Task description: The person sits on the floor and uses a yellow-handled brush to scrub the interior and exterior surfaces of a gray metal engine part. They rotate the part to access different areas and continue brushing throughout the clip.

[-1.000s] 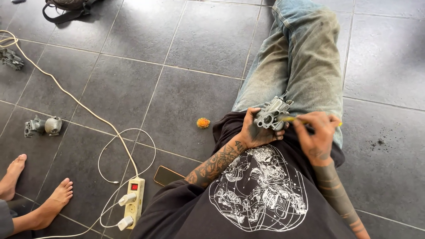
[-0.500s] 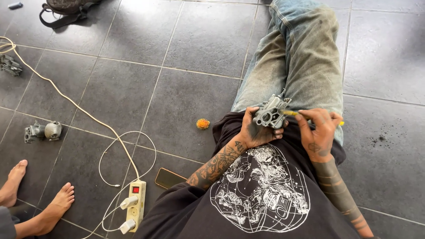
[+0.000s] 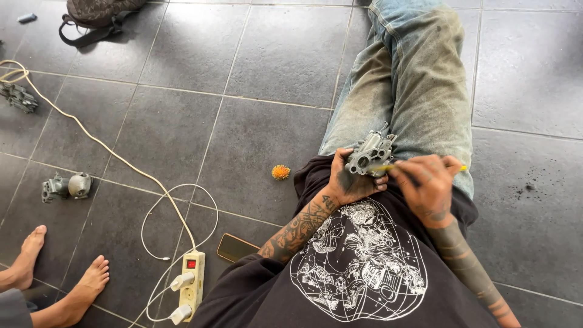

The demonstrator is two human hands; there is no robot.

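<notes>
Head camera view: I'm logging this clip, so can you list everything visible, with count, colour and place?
metal carburetor part: one, grey, held over the lap
thin tool: one, yellow, tip at the part
power strip: one, cream, two plugs in, floor lower left
cords: cream and white, across the tiles
phone: one, dark, beside the strip
fuzzy ball: one, orange, floor by the hip
metal parts: two, grey, left floor
bag: one, dark, top left
another person's bare feet: two, lower left
left hand: holds the part
right hand: holds the tool
</notes>
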